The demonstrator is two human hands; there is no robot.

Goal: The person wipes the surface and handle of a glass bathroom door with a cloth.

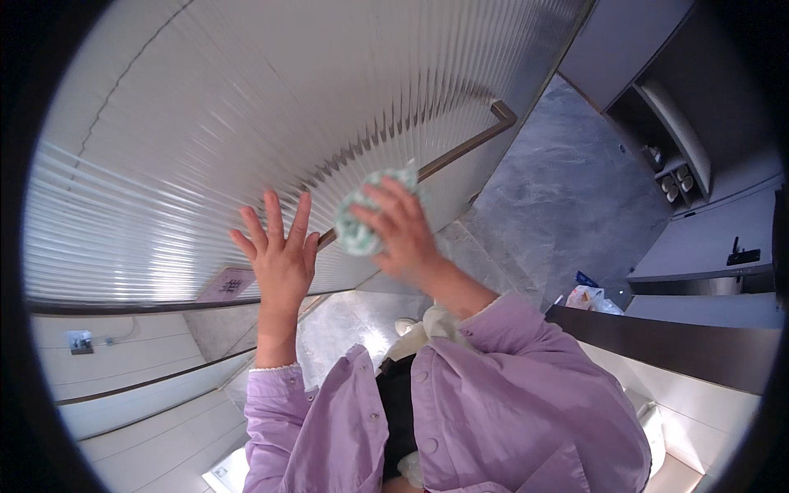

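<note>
A tall door panel of ribbed glass (234, 148) fills the upper left of the view. Along it runs a long brown metal handle (465, 148), bent at its far end. With fingers spread, my left hand (280, 259) is at the glass beside the handle's near end and holds nothing; whether the palm presses on it I cannot tell. My right hand (404, 231) grips a crumpled green-and-white cloth (357, 228) over the middle of the handle, hiding that stretch. Both cloth and hand are slightly blurred.
Below my left hand, a pink sign (227, 284) bearing writing is on the glass. Grey tiled floor (542, 185) stretches to the right, with plastic bags (588, 299) on it. A cabinet with open shelves (672, 166) and a door with a black handle (743, 256) stand at far right.
</note>
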